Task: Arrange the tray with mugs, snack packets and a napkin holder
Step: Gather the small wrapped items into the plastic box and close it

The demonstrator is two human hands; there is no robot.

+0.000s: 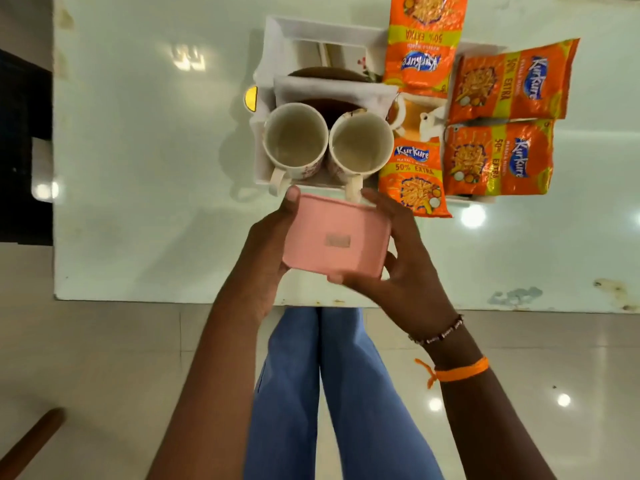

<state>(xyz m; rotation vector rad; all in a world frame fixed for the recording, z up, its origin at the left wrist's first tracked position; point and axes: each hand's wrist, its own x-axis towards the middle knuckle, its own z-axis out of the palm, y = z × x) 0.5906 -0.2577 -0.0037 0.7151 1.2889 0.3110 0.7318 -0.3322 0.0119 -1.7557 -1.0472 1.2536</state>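
A white tray (pixel 277 32) lies on the pale table. Two empty white mugs stand side by side at its near left, the left mug (pixel 295 139) and the right mug (pixel 361 144), handles toward me. Behind them stands a white napkin holder (pixel 332 90) with napkins. Several orange Kurkure snack packets (pixel 498 157) lie on the tray's right half. I hold a pink rectangular box (pixel 334 239) just in front of the tray, above the table's near part. My left hand (pixel 266 244) grips its left side and my right hand (pixel 398 258) grips its right side and bottom.
The glossy table (pixel 156 150) ends at a near edge close to my wrists. My legs in blue trousers (pixel 339 393) stand over a tiled floor. A dark piece of furniture (pixel 20 133) is at the left, and a brown wooden rod (pixel 31 441) at the bottom left.
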